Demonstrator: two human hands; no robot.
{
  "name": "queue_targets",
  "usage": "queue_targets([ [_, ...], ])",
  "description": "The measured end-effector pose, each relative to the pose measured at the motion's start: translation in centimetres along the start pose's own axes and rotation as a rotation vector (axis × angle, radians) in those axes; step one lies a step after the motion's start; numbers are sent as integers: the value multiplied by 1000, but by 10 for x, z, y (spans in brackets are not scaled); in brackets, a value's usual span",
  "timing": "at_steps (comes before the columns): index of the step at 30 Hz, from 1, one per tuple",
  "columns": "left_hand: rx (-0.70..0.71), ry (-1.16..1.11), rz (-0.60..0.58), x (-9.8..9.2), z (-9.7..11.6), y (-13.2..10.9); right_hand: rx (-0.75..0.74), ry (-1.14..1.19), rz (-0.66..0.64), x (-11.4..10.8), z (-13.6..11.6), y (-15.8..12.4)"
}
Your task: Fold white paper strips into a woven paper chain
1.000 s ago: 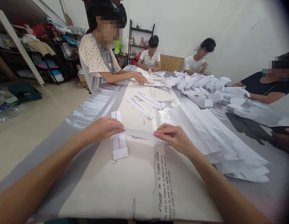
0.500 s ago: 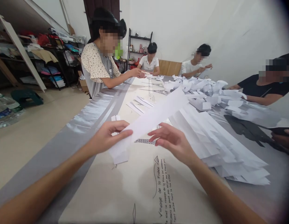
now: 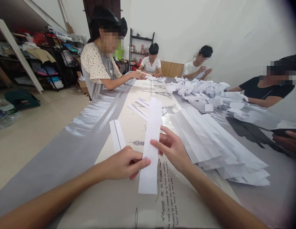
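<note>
A long white paper strip point(image 3: 151, 127) is held above the table, its length running away from me. My left hand point(image 3: 129, 162) pinches its left edge near the lower end, thumb on top. On the right edge, a little higher up, my right hand point(image 3: 169, 143) grips the same strip between thumb and fingers. Just beyond my left hand lies a folded white strip point(image 3: 117, 130) with a dark line down its middle. Several more narrow strips point(image 3: 138, 112) rest farther up the printed cloth. Beside my right hand spreads a stack of white paper sheets point(image 3: 205, 140).
A pale runner point(image 3: 102, 197) with tower drawings and writing covers the table's middle over grey cloth point(image 3: 76, 143). A heap of folded papers point(image 3: 205, 90) lies at the back right. Several people sit or stand around the table. Black scissors-like shapes or dark cloth point(image 3: 245, 130) lie at right.
The paper strip has swung from a slant to nearly straight ahead and come nearer. My right hand, open beside it before, has closed on its right edge.
</note>
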State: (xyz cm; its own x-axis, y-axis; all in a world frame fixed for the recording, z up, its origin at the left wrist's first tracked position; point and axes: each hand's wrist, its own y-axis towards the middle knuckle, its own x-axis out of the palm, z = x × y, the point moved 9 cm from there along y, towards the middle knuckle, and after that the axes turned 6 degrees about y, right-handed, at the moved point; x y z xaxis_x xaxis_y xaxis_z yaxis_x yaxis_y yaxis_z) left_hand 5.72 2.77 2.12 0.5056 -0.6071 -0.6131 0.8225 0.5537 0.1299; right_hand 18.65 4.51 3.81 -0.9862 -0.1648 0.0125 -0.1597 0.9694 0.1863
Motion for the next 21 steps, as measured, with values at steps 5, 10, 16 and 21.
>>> queue_targets([
  [5,-13,-78,-92,4,2,-1,-1,22,25,-4,4,-2],
  [10,-58,-205,165,-32,-8,2,16,20,-166,9,14,-5],
  [16,-202,-262,542,-73,-38,-4,146,-99,-384,30,29,-10],
  [21,-209,-260,644,-83,-51,-8,155,-223,-455,36,29,-13],
])
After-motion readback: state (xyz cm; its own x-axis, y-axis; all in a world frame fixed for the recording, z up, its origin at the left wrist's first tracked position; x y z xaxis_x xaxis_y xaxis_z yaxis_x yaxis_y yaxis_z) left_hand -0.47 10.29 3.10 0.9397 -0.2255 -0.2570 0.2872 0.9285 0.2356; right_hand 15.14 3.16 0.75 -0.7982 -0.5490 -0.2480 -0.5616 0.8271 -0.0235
